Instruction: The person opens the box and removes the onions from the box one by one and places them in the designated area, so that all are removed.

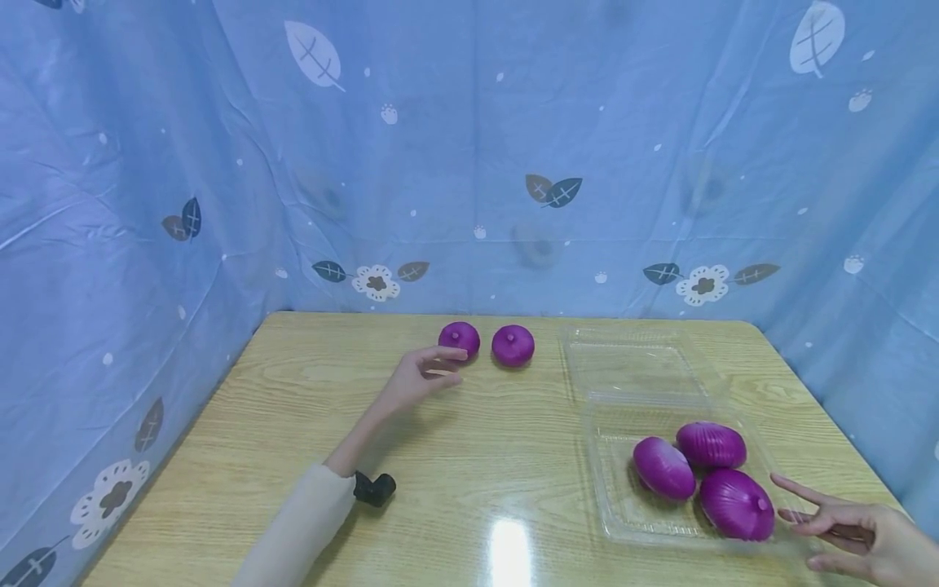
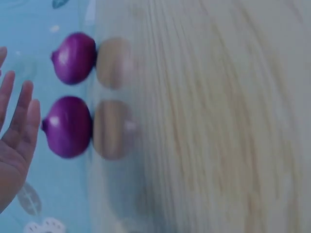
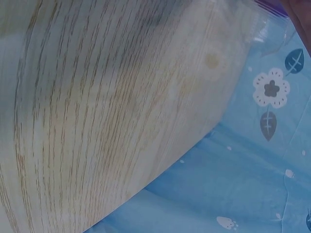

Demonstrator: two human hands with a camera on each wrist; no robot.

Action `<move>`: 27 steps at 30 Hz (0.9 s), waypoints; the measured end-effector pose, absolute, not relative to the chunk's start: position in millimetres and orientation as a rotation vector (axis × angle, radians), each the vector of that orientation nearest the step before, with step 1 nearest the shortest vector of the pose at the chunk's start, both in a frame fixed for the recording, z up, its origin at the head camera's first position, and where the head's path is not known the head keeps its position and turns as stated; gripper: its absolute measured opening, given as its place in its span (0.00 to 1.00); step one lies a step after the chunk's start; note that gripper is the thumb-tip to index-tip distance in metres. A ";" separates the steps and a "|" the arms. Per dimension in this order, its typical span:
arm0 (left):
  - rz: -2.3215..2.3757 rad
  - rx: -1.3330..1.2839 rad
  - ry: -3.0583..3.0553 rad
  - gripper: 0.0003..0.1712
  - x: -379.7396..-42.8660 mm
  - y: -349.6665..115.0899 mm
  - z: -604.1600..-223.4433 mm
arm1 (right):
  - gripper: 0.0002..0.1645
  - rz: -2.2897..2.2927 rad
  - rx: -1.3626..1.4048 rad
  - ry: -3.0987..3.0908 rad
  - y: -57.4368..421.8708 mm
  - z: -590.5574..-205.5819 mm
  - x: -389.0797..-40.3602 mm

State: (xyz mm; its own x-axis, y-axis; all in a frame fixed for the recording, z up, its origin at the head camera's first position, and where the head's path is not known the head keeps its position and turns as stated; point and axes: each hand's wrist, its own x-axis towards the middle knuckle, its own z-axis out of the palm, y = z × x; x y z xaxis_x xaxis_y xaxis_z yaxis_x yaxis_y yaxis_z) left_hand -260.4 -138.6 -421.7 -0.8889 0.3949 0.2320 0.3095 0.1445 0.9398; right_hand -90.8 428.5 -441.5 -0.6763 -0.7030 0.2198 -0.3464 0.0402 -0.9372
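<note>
My left hand (image 1: 420, 380) reaches over the table with its fingers extended, right by a purple onion (image 1: 455, 333). In the head view its fingertips overlap the onion's lower edge; in the left wrist view the hand (image 2: 17, 145) appears apart from both onions. A second purple onion (image 1: 513, 346) sits just to the right. At the lower right, my right hand (image 1: 873, 530) has loosely bent, spread fingers beside a clear plastic clamshell box (image 1: 605, 514). Whether it touches the box I cannot tell. Inside lie three purple onions: one left (image 1: 663, 469), one behind (image 1: 711, 445), one in front (image 1: 736, 505).
The box's lid (image 1: 623, 363) lies open toward the back of the wooden table (image 1: 469, 481). A black strap piece (image 1: 376, 490) shows at the left wrist. Blue leaf-patterned curtains (image 1: 455, 147) stand around the table's back and sides.
</note>
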 end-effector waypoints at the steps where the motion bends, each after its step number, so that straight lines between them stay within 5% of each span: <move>1: 1.882 0.731 2.319 0.23 -258.8 -136.4 -420.6 | 0.27 -1.674 -1.071 2.027 428.7 -441.6 -90.6; 27: 1.514 1.271 2.006 0.23 -227.3 -54.5 -391.5 | 0.29 -1.653 -1.151 2.112 425.7 -441.1 -86.9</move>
